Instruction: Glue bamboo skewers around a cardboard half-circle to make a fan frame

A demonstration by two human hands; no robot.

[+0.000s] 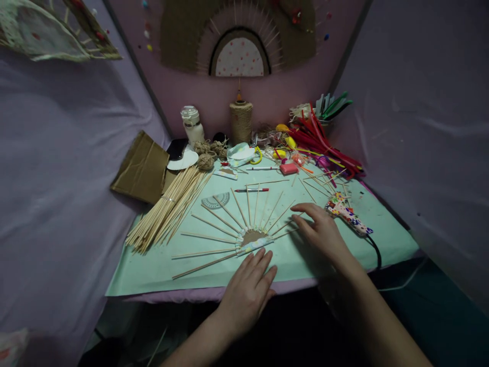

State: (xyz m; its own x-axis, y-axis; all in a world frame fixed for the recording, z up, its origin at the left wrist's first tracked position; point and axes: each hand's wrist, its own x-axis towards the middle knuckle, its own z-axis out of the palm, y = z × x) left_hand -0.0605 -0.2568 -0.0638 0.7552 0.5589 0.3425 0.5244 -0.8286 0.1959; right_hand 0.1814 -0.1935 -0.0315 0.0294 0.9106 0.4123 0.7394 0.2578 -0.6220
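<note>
A half-round fan frame lies on the mint-green table cover, its thin wooden sticks [214, 238] spreading out from a brown cardboard half-disc [252, 237] with a patterned strip along its straight edge. My left hand [248, 285] lies flat, fingers stretched, with the fingertips at that edge. Over the sticks on the fan's right side is my right hand [317, 229], its thumb and index finger a little apart around the outer end of a stick. Whether they touch the stick I cannot tell. Behind the fan lie a clear protractor [216, 200] and a red-tipped pen [252, 190].
A bundle of sticks [168, 209] and folded cardboard [139, 168] lie left. Beyond stand a bottle [192, 125] and a twine spool [241, 122]. At right are a floral glue gun [349, 216] with a cord, loose sticks and red pipe cleaners [313, 137].
</note>
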